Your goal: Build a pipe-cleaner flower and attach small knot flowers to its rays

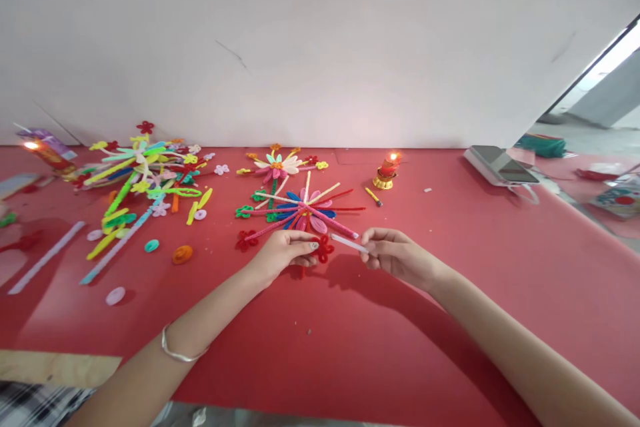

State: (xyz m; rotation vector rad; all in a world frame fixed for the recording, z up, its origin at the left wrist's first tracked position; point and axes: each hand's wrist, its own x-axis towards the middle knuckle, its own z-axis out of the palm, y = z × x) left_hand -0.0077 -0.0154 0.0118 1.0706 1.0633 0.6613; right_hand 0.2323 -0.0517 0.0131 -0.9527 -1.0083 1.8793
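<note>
My left hand pinches a small red pipe-cleaner flower between thumb and fingers. In my right hand is a thin, whitish translucent glue stick, its tip close to the red flower; I cannot tell whether they touch. Just beyond my hands lies a large pipe-cleaner flower with pink and blue petals and long red, pink and cream stems. Another red flower rests left of it. Behind stands a flower with cream and pink petals and green parts.
A lit red candle on a gold base stands beyond my right hand, near a yellow pencil stub. Colourful pipe-cleaner pieces and coils spread leftward. Another lit candle and a person's hand are far left. A device sits right.
</note>
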